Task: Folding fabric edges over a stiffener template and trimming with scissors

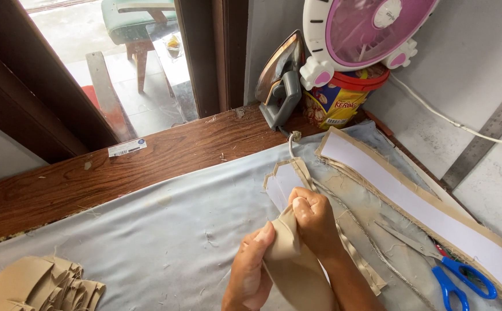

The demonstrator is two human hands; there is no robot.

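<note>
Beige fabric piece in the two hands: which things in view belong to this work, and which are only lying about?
In use:
- beige fabric piece, gripped by both hands
- left hand
- right hand
- grey cloth spread under the work

Lying about:
- blue scissors
- long beige strip with white lining
- stack of beige pieces
- iron, standing on end
- pink fan
- metal ruler

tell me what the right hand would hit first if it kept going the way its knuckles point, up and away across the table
Likely the small white-faced tan fabric piece lying just beyond the right hand. Farther along that line stands the upright iron by the wall. Depth is hard to judge from this one view.
</note>
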